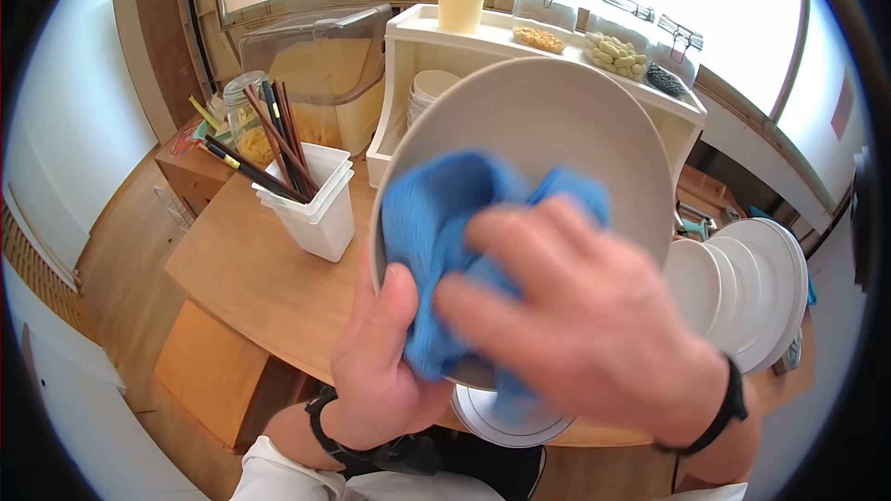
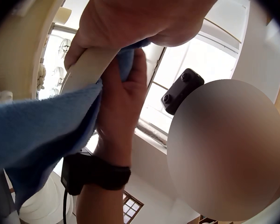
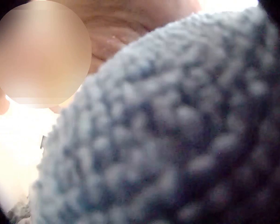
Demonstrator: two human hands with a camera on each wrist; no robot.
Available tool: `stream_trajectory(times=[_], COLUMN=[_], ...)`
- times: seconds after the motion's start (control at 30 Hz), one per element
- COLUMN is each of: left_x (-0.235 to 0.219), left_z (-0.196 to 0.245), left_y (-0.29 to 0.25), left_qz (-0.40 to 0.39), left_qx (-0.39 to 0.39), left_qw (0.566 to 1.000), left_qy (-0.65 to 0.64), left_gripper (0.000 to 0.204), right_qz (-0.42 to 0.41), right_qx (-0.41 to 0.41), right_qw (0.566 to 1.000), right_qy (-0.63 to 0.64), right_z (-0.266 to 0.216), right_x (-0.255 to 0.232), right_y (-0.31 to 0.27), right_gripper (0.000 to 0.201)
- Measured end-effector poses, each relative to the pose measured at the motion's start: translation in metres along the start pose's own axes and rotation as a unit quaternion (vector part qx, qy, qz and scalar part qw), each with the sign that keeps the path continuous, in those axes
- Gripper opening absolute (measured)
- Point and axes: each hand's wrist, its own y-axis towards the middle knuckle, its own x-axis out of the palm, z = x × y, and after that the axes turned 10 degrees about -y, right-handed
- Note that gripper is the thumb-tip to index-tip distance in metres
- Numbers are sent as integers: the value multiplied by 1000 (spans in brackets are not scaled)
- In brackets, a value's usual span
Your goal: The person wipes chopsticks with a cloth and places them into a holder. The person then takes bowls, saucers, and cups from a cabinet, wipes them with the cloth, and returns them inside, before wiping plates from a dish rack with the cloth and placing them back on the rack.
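A large grey-beige plate (image 1: 575, 121) is held up and tilted above the table, its inner face toward the head camera. My left hand (image 1: 385, 357) grips its lower left rim, the thumb lying at the front over the edge. A blue cloth (image 1: 432, 223) is bunched against the plate's inner face and hangs over its lower rim. My right hand (image 1: 594, 325), blurred in the head view, holds this cloth on the plate with bent fingers. The left wrist view shows the plate's rim (image 2: 86, 70) edge-on between the hands. Close-up cloth (image 3: 172, 135) fills most of the right wrist view.
White nested cups (image 1: 320, 213) with several chopsticks stand left on the wooden table (image 1: 218, 255). Behind the plate, a white shelf (image 1: 399, 65) carries a yellow cup (image 1: 460, 9) and glass jars. White plates (image 1: 775, 288) stand at right; more plates (image 1: 510, 422) lie below. A stool (image 1: 209, 366) stands lower left.
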Motion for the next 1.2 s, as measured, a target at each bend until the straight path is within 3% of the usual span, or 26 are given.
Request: stream_trajectory(times=[0.03,0.07,0.13,0.2,0.23,0.27,0.33,0.37,0.4,0.47,0.53,0.57,0.6,0.63,0.67,0.7,0.73,0.77,0.93,1.0,1.07,1.17,1.2], left_x=[0,1,5,1,-7,-9,-8,2,-2,-14,-15,-17,-19,-30,-25,-16,-12,-23,-24,-24,-28,-37,-37], left_z=[0,1,7,6,1,-1,-3,-5,-2,9,5,5,4,-4,-8,-12,-14,-1,8,8,7,6,4], left_y=[0,0,3,5,2,-1,-4,-9,-8,-4,-4,-6,-8,-7,-10,-14,-14,-10,-6,-6,-5,-11,-12], left_qz=[-29,-59,-61,-94,-40,-35,-100,-28,-33,-132,-128,-84,-44,-153,-156,-128,-99,-188,-150,-133,-120,-150,-151], left_qx=[40,81,95,49,9,4,12,42,35,44,57,13,-31,-3,-12,49,113,82,82,77,72,87,90], left_qw=[999,995,994,993,999,999,994,999,999,990,990,996,998,986,985,990,989,978,985,988,990,983,983], left_qy=[-8,-18,-5,-44,-34,-32,-27,-11,-13,-9,-10,-12,-14,-72,-69,-38,-9,39,29,17,13,65,62], left_gripper=[54,54,53,53,53,53,53,54,54,54,54,55,56,56,56,56,55,53,51,50,50,52,52], right_qz=[60,74,74,4,-32,-35,14,66,67,59,-78,-28,-25,124,267,226,199,197,174,180,182,242,241], right_qx=[34,100,137,65,-1,2,16,56,110,109,58,-21,-15,-35,-52,-36,53,55,35,92,117,294,290], right_qw=[997,990,984,997,999,999,999,993,986,987,995,999,1000,988,948,958,965,965,942,952,957,922,924], right_qy=[-40,-70,-92,-29,-7,-2,-26,-83,-107,-103,-21,-1,-2,-85,-167,-171,-165,-165,-283,-229,-195,67,65], right_z=[13,22,28,4,-10,-9,3,20,31,27,-7,-19,-18,-12,-3,11,16,20,39,44,45,38,37], right_x=[4,2,1,4,3,5,6,13,8,13,8,19,30,40,44,25,10,6,-1,2,4,23,27], right_y=[-1,-4,-6,-10,-8,-8,-4,-7,-11,-18,-16,-14,-7,2,9,11,8,4,-7,-18,-28,-41,-46], right_gripper=[23,22,22,23,22,22,24,25,28,23,20,18,18,19,20,23,26,26,37,51,52,45,45])
